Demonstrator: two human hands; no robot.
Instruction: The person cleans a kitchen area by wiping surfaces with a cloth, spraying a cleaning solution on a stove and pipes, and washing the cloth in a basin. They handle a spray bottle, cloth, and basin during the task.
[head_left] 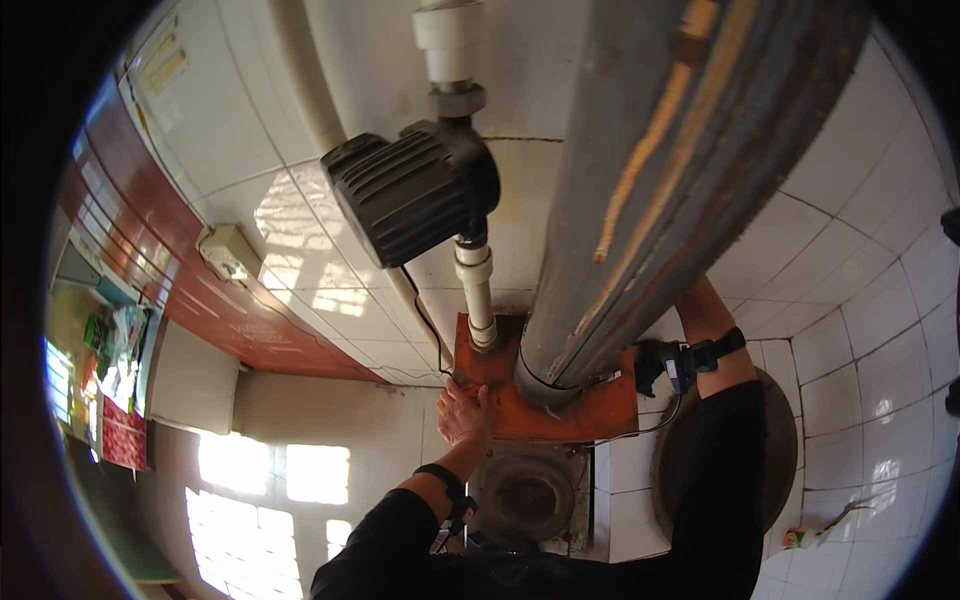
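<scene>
My left hand [465,412] rests at the left edge of an orange-red metal box [590,418], fingers apart, beside a thin black cable [428,318]. No held object shows in it. My right arm [712,318] reaches up behind a thick grey flue pipe [640,230], which hides the fingers. Whatever that hand touches cannot be seen. The flue pipe rises from the box's top, its surface streaked with rust and tan. Left of it, a white pipe fitting [476,285] joins the box to a black finned pump [415,190] above.
Below the box sits a stove top with a round plate [525,495]. A large dark round lid or pan [782,445] lies to the right, partly behind my sleeve. Tiled walls [870,390] enclose the corner. A socket box [230,252] is at the left, above a red panel [250,325].
</scene>
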